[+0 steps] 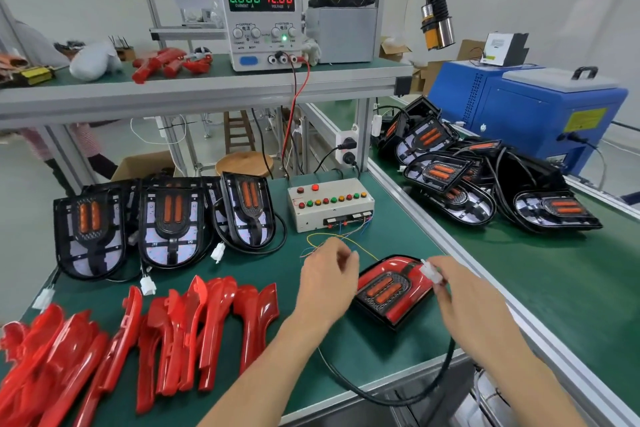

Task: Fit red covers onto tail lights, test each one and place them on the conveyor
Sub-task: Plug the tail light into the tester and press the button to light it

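Near left, a heap of red covers (114,340) waits; behind it stand three bare tail lights (166,222). The left hand (325,284) pinches the tester's plug, I think. The right hand (464,302) grips a white connector (431,272) over the covered light (391,288). Untested, I'd say. On the right, lights (485,177) crowd the conveyor (519,288).

Factory assembly line: conveyor (519,288), power supply (262,15), test box (330,204).
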{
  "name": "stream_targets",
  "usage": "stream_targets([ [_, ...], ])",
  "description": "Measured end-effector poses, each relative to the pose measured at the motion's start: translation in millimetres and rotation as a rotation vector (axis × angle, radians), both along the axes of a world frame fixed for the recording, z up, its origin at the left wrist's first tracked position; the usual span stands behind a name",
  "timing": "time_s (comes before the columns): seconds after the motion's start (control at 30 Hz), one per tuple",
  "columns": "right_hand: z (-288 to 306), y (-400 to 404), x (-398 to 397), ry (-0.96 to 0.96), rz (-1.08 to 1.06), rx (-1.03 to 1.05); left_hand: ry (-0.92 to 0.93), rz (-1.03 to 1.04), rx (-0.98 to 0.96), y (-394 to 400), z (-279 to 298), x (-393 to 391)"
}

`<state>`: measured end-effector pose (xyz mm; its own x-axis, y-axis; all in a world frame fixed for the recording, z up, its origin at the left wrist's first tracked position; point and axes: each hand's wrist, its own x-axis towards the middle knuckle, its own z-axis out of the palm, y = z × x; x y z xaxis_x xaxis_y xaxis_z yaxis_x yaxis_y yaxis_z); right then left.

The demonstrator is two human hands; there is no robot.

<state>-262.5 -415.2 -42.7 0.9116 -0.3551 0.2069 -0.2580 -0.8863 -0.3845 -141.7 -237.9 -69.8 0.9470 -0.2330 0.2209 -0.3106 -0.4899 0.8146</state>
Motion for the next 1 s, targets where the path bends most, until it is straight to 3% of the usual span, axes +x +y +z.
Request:
stream_targets([
  [0.17,13,-10,7,-0.078,0.113,-0.003,0.023,-0.166,0.047,-21,11,16],
  [0.33,2,-9,7,-0.058,0.196,0.044,0.094,-0.193,0.439,-38,8,37],
  [0.43,-12,-5,3,-0.186,0.172,0.019,0.132,-0.228,0.607,-43,2,46],
  [0.57,-36,-6,-5,-0.259,0.12,0.117,0.27,-0.315,0.607,-46,-5,56],
  [0.67,-53,-7,-11,-0.259,-0.009,0.394,0.334,-0.37,0.621,-49,-7,61],
  [0.8,-74,-9,-13,-0.172,-0.351,0.763,0.372,-0.427,0.626,-50,-8,63],
  [1.0,-72,4,-10,-0.278,-0.387,0.616,0.403,-0.491,0.561,-47,-6,57],
])
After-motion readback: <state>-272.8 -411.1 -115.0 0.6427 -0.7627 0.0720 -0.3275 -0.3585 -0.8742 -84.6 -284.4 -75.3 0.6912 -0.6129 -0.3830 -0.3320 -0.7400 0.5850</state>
